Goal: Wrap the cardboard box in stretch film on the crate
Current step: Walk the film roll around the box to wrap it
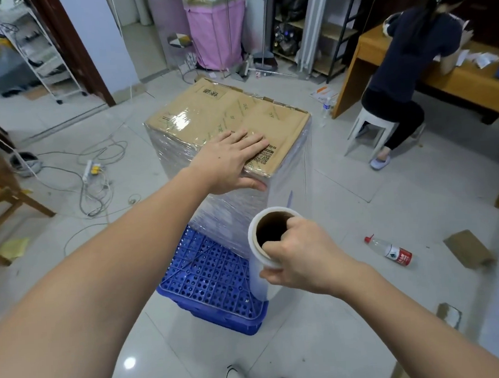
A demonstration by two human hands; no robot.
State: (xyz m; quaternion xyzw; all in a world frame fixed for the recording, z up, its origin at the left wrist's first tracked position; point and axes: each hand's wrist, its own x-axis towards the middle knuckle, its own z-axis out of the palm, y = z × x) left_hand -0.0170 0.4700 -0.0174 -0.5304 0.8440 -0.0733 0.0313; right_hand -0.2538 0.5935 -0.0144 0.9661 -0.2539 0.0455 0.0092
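A tall cardboard box [229, 114] stands on a blue perforated plastic crate [210, 279] on the tiled floor. Shiny stretch film covers the box's sides and part of its top. My left hand [229, 161] lies flat on the near edge of the box top, fingers straight, thumb over the side. My right hand [299, 253] grips the top end of an upright stretch film roll [263, 246], one finger hooked inside its brown core. A clear sheet of film [295, 186] stretches from the roll to the box's right near corner.
A person sits on a white stool [367, 132] at a wooden desk [446, 80] at the right. A plastic bottle [389, 250] and cardboard scraps [468, 248] lie on the floor to the right. Cables and a power strip [90, 169] lie left. A wooden chair [0, 198] stands far left.
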